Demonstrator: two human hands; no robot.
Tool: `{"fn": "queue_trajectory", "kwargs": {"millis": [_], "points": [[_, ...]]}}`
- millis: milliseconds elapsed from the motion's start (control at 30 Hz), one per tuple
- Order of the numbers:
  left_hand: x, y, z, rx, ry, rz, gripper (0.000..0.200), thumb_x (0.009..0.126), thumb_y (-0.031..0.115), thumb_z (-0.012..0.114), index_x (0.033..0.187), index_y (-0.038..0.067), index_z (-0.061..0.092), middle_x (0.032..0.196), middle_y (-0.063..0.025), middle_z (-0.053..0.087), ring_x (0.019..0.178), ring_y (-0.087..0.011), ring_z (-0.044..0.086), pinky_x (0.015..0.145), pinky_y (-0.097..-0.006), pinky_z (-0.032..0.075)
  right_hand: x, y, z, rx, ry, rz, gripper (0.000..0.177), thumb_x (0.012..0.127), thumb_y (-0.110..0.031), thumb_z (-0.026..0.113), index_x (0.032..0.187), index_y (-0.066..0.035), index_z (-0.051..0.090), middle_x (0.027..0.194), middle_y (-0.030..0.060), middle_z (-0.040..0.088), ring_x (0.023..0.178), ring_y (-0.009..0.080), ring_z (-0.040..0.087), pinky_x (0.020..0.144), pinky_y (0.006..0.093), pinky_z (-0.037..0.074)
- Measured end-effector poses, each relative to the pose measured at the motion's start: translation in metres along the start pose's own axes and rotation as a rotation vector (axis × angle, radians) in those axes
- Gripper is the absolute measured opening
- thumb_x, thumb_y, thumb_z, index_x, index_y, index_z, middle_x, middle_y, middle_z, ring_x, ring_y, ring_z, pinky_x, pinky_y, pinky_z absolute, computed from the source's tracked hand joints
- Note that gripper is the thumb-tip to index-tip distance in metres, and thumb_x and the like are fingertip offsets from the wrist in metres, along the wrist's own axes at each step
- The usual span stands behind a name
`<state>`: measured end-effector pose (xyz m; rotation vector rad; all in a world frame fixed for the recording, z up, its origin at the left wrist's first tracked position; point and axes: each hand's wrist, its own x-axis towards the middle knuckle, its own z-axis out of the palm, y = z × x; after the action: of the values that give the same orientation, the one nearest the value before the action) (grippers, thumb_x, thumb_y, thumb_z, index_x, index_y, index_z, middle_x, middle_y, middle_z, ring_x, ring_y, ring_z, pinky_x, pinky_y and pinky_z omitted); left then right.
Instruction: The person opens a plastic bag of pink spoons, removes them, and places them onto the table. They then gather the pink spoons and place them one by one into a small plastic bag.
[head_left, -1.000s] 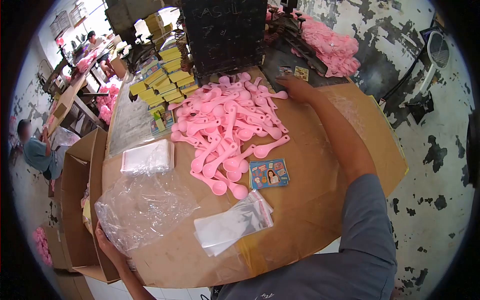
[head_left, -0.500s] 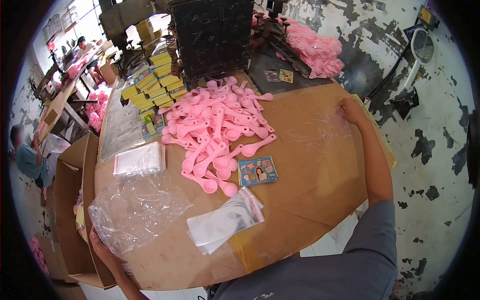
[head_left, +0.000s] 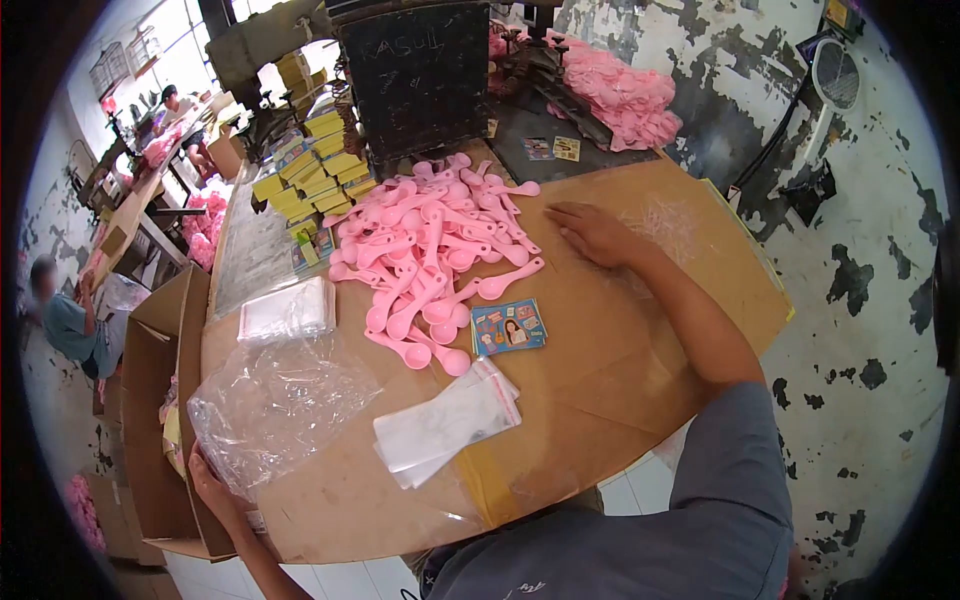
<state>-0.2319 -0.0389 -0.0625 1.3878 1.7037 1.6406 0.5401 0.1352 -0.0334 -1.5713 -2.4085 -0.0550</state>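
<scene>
Heaped just ahead of the right hand's (head_left: 592,232) fingertips, near but not touching: pink spoons (head_left: 440,250). Right fingers spread wide and flat on the cardboard tabletop (head_left: 620,340), holding nothing. Left hand (head_left: 213,488) low at the near table edge, fingers curled on the rim of a clear plastic bag (head_left: 285,405). Between both sets of fingers, a picture card packet (head_left: 508,328) and small clear sleeves (head_left: 445,425).
</scene>
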Motion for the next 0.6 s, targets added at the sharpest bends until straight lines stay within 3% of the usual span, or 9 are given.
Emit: {"fn": "queue_trajectory", "kwargs": {"millis": [100,200,300,367,467,600], "points": [[0.000,-0.005,-0.002,-0.064,0.022,-0.060,0.052,0.113,0.036,0.034,0.137,-0.004,0.057,0.132,-0.0139,0.062,0.118,-0.0232,0.060,0.102,-0.0372,0.049,-0.041,0.037,-0.019,-0.107,-0.030,0.185,0.045,0.100,-0.019,0.052,0.141,-0.001,0.056,0.150,0.0202,0.052,0.141,0.0366,0.045,0.121,0.0475,0.030],[0.003,-0.002,-0.002,0.164,0.034,-0.007,0.050,0.112,0.033,0.031,0.138,-0.001,0.057,0.129,-0.0136,0.064,0.116,-0.0228,0.064,0.099,-0.0384,0.053,-0.065,0.012,-0.064,-0.523,-0.288,0.518,0.046,0.097,-0.018,0.054,0.139,0.001,0.058,0.147,0.0208,0.054,0.140,0.0376,0.045,0.120,0.0482,0.031],[0.009,-0.007,-0.001,0.051,0.012,-0.042,0.051,0.112,0.034,0.032,0.137,-0.002,0.058,0.128,-0.0136,0.064,0.115,-0.0231,0.063,0.097,-0.0379,0.054,-0.083,-0.008,-0.035,-0.237,0.182,0.183,0.042,0.102,-0.021,0.052,0.139,-0.001,0.058,0.147,0.0183,0.055,0.140,0.0363,0.045,0.119,0.0498,0.032],[0.008,-0.002,0.003,-0.003,0.007,-0.062,0.051,0.112,0.035,0.034,0.137,-0.002,0.058,0.128,-0.0138,0.064,0.116,-0.0234,0.063,0.097,-0.0372,0.053,-0.078,-0.066,-0.040,-0.132,0.084,0.052,0.048,0.104,-0.024,0.049,0.145,-0.002,0.052,0.153,0.0197,0.048,0.142,0.0371,0.043,0.120,0.0501,0.030],[0.004,-0.001,-0.001,-0.012,0.019,-0.085,0.051,0.112,0.033,0.034,0.137,-0.004,0.058,0.131,-0.0143,0.062,0.118,-0.0235,0.060,0.103,-0.0372,0.048,-0.082,-0.077,-0.028,0.078,-0.008,-0.096,0.051,0.106,-0.028,0.047,0.151,-0.003,0.047,0.157,0.0183,0.044,0.144,0.0358,0.041,0.122,0.0507,0.027],[0.005,-0.011,-0.007,-0.069,0.019,-0.086,0.052,0.112,0.035,0.034,0.137,-0.004,0.058,0.130,-0.0140,0.062,0.119,-0.0235,0.060,0.104,-0.0374,0.047,-0.114,0.001,-0.026,-0.098,0.021,0.169,0.049,0.104,-0.024,0.051,0.149,-0.005,0.051,0.157,0.0165,0.044,0.147,0.0330,0.037,0.124,0.0499,0.023]]}}
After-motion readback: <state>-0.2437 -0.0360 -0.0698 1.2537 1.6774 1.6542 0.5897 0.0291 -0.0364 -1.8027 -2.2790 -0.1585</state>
